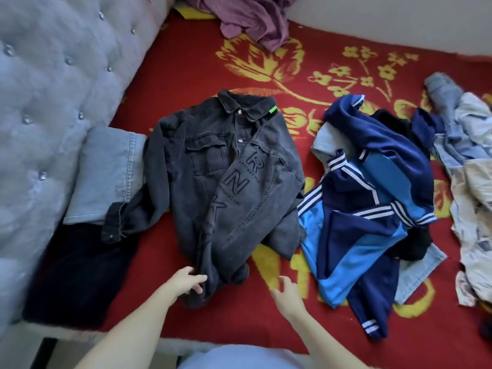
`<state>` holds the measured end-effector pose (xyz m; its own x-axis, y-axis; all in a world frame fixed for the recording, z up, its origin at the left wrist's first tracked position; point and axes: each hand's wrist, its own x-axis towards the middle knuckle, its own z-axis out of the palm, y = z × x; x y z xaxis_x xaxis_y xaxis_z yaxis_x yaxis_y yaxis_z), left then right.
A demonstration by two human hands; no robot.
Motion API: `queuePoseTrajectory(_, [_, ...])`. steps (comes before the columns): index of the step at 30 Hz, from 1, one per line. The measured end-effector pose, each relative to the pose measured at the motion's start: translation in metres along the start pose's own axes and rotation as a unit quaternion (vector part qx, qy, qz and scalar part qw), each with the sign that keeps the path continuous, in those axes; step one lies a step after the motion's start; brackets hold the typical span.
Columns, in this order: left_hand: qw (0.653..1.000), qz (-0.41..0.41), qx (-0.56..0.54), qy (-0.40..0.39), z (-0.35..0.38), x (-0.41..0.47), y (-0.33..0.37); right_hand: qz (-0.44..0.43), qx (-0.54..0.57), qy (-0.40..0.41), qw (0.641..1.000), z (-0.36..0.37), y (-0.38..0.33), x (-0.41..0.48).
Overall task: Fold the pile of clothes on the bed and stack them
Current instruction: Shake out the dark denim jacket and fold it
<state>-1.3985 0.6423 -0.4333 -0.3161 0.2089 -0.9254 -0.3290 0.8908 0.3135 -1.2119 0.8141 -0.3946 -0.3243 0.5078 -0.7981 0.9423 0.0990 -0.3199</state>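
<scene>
A dark grey denim jacket [213, 166] lies spread on the red bed cover, collar away from me, its right sleeve folded across the front. My left hand [187, 279] grips the jacket's bottom hem. My right hand [286, 291] hovers just right of the hem with loosely curled fingers, holding nothing. Folded light blue jeans [106, 171] and a folded dark garment [77, 272] lie at the left. A loose pile with a blue striped track jacket [372, 209] lies at the right.
A grey tufted headboard [53, 75] runs along the left. A purple garment [253, 20] is crumpled at the far edge. Light denim and pale printed clothes [468, 161] lie at the far right. The red and yellow blanket [279, 65] shows between the garments.
</scene>
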Motion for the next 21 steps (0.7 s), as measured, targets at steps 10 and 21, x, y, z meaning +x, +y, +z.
queuePoseTrajectory(10, [0.99, 0.101, 0.075, 0.056, 0.029, -0.022, -0.001, -0.071, -0.015, -0.049, 0.996, 0.019, -0.029, -0.023])
queuePoseTrajectory(21, [0.966, 0.143, -0.207, 0.059, 0.037, -0.085, 0.014, -0.223, -0.057, -0.022, 0.973, 0.023, -0.006, -0.053])
